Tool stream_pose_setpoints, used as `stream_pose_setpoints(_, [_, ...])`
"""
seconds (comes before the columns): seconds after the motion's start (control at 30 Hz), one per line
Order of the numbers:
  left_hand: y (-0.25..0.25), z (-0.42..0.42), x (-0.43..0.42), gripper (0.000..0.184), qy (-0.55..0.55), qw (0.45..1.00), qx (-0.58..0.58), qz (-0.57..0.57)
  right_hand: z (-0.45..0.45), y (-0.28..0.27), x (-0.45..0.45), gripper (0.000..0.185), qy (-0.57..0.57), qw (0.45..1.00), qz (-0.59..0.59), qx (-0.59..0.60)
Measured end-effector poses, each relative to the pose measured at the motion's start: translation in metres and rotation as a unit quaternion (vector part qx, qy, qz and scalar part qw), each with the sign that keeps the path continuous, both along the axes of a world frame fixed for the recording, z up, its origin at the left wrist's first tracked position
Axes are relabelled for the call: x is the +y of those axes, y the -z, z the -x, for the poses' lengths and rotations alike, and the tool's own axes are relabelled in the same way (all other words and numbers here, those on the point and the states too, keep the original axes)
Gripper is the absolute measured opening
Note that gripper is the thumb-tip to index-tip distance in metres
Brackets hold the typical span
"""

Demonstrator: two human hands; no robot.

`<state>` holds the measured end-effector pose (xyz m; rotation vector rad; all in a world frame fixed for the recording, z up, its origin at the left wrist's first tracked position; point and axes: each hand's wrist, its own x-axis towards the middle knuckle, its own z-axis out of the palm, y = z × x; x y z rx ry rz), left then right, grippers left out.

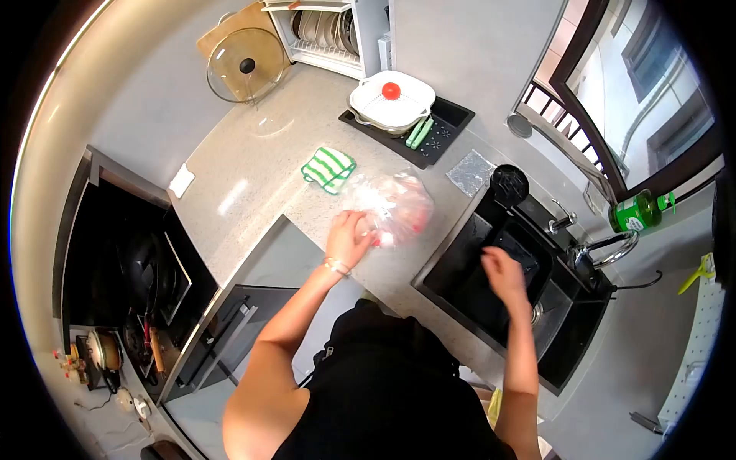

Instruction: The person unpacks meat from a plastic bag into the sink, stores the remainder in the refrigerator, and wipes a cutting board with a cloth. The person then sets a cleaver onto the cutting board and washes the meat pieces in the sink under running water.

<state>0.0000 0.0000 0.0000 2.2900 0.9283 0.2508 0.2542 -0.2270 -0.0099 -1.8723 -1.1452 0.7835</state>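
My left hand point(350, 239) is on the counter's near edge, its curled fingers gripping the left side of a clear plastic bag point(395, 201). Reddish things show through the crumpled film, but I cannot make out their kind. Over the black sink point(452, 268) is my right hand point(504, 270), slightly blurred, its fingers curled in and nothing visible in them. A round red item point(391, 91), like a tomato, sits in a white colander point(376, 103) beyond the bag. Left of the bag lies a green-and-white striped cloth point(330, 169).
The colander stands on a black drain tray point(441, 142) beside green-handled utensils point(419, 133). A tap point(613, 249) and a green soap bottle point(640, 211) are right of the sink. Far left, a dark wok point(142, 264) sits on the stove; a glass lid point(245, 65) leans at the back.
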Motion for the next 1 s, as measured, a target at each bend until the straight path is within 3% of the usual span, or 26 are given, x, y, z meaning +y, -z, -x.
stream_pose_setpoints(0.03, [0.001,-0.014,-0.010,0.073,0.003,0.998,-0.031,-0.054,0.001,-0.015,0.000,0.046,0.000,1.000,0.005,-0.004])
stream_pose_setpoints(0.07, [0.003,-0.027,-0.019,0.072,0.006,0.992,-0.062,-0.109,0.017,-0.021,0.020,0.046,-0.032,0.994,-0.037,-0.093])
stream_pose_setpoints(0.1, [0.003,-0.013,0.014,0.070,0.067,0.985,-0.119,-0.101,0.057,-0.027,0.079,0.053,-0.042,0.972,-0.144,-0.180])
stream_pose_setpoints(0.13, [0.012,-0.022,0.015,0.069,0.127,0.972,-0.182,-0.077,0.069,-0.023,0.104,0.053,-0.036,0.961,-0.200,-0.188])
stream_pose_setpoints(0.17, [0.019,-0.029,0.013,0.068,0.184,0.950,-0.246,-0.048,0.070,-0.022,0.122,0.052,-0.008,0.969,-0.160,-0.189])
stream_pose_setpoints(0.2, [0.000,-0.028,0.011,0.065,0.204,0.937,-0.251,0.128,0.074,-0.020,0.144,0.051,0.021,0.975,-0.125,-0.185])
stream_pose_setpoints(0.23, [0.006,-0.026,0.016,0.064,0.186,0.945,-0.244,0.114,0.073,-0.015,0.153,0.050,0.048,0.978,-0.087,-0.185])
stream_pose_setpoints(0.33, [0.015,-0.007,0.035,0.057,0.098,0.969,-0.223,0.038,0.056,0.012,0.148,0.040,0.140,0.989,-0.027,-0.034])
stream_pose_setpoints(0.43, [0.033,0.008,0.043,0.039,0.055,0.980,-0.181,-0.068,0.050,0.047,0.126,0.036,0.179,0.947,-0.065,0.259])
stream_pose_setpoints(0.57, [0.043,0.014,0.044,0.021,0.052,0.975,-0.192,-0.102,0.054,0.036,0.097,0.029,0.136,0.945,-0.108,0.278])
stream_pose_setpoints(0.67, [0.039,0.023,0.045,0.018,0.028,0.974,-0.198,-0.105,0.075,0.042,0.082,0.031,0.012,0.987,-0.155,0.051])
stream_pose_setpoints(0.73, [0.038,0.027,0.046,0.023,0.013,0.979,-0.174,-0.104,0.105,-0.006,0.087,0.041,-0.093,0.979,-0.165,-0.079])
stream_pose_setpoints(0.77, [0.039,0.025,0.046,0.027,-0.023,0.975,-0.220,0.016,0.115,-0.016,0.092,0.043,-0.150,0.963,-0.165,-0.151])
stream_pose_setpoints(0.83, [0.034,0.018,0.043,0.035,-0.097,0.916,-0.296,0.254,0.132,-0.011,0.093,0.044,-0.208,0.934,-0.141,-0.253])
stream_pose_setpoints(0.87, [0.030,0.018,0.042,0.049,-0.093,0.912,-0.291,0.273,0.137,-0.008,0.092,0.045,-0.236,0.915,-0.128,-0.302])
stream_pose_setpoints(0.93, [-0.008,0.011,0.028,0.053,0.012,0.973,-0.230,0.022,0.135,0.002,0.089,0.045,-0.240,0.921,-0.131,-0.277])
stream_pose_setpoints(0.97, [-0.017,0.008,0.022,0.055,0.063,0.973,-0.194,-0.106,0.131,0.007,0.088,0.045,-0.245,0.923,-0.132,-0.265])
stream_pose_setpoints(1.0, [-0.016,0.008,0.018,0.056,0.080,0.974,-0.165,-0.129,0.126,0.009,0.087,0.046,-0.233,0.939,-0.114,-0.226])
